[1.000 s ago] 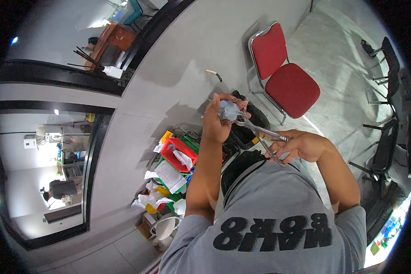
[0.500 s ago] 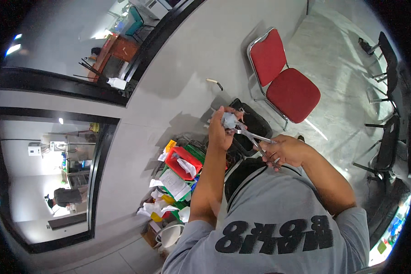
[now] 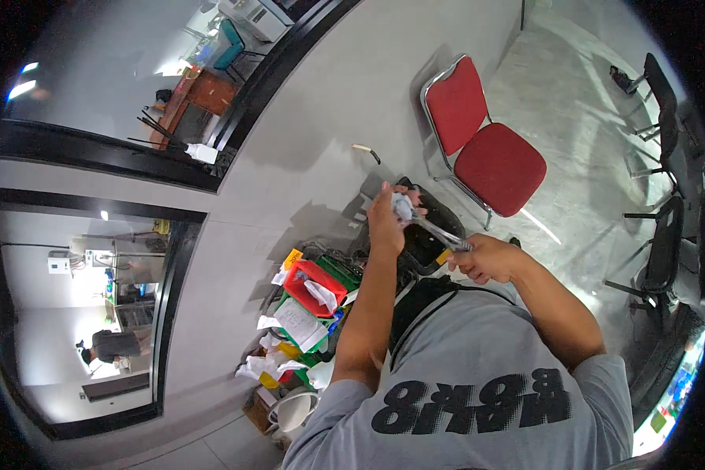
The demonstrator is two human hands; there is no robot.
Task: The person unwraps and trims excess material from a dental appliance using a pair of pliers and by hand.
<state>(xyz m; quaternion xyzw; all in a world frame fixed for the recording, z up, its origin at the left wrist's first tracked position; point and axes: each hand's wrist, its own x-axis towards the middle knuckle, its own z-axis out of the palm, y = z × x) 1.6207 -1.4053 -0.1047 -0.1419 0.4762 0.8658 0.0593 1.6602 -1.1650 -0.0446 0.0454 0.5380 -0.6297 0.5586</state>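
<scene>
In front of my body, my left hand (image 3: 385, 221) is raised with its fingers closed round a small pale blue-white bundle (image 3: 402, 207). I cannot make out what the bundle is. My right hand (image 3: 489, 260) grips a silvery scissors-like metal tool (image 3: 440, 233) by its two long handles, now close together. The tool's far end meets the bundle at my left fingers. Below both hands is a black open container (image 3: 445, 223), partly covered by them.
A red chair (image 3: 497, 168) stands ahead to the right. Left of my left arm are a red bin (image 3: 301, 282), papers (image 3: 299, 323) and a white bucket (image 3: 294, 411). Black chairs (image 3: 666, 235) line the right side. Behind a window, a person (image 3: 116, 346) bends over.
The tool's handles, spread apart before, have come together in my right hand. My left hand and the bundle have shifted slightly right.
</scene>
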